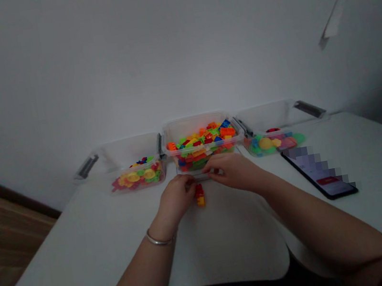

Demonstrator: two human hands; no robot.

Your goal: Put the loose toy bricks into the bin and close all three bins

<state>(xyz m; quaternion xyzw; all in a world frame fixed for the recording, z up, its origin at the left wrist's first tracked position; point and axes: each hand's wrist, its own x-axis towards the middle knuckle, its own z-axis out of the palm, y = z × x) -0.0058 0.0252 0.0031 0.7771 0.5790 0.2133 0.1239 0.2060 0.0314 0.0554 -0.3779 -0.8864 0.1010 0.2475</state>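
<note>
Both of my hands are in front of the middle clear plastic box (pixel 203 147), which is heaped with toy building bricks (pixel 208 136). My left hand (pixel 176 194) is closed, its thumb and fingers curled together right beside a red brick (pixel 199 190). A yellow-orange brick (pixel 201 202) adjoins the red one on the near side. My right hand (pixel 233 170) is pinched, thumb and forefinger close together near the box's front edge. Whatever lies between the fingertips of either hand is too small and dim to make out. A silver bangle (pixel 160 241) circles my left wrist.
A clear box with yellow, red and green plastic pieces (pixel 138 176) stands to the left. Another, holding coloured round pieces (pixel 267 143), is on the right. A phone (pixel 317 173) lies on the white table (pixel 121 250). Behind the boxes rises a wall (pixel 108 59).
</note>
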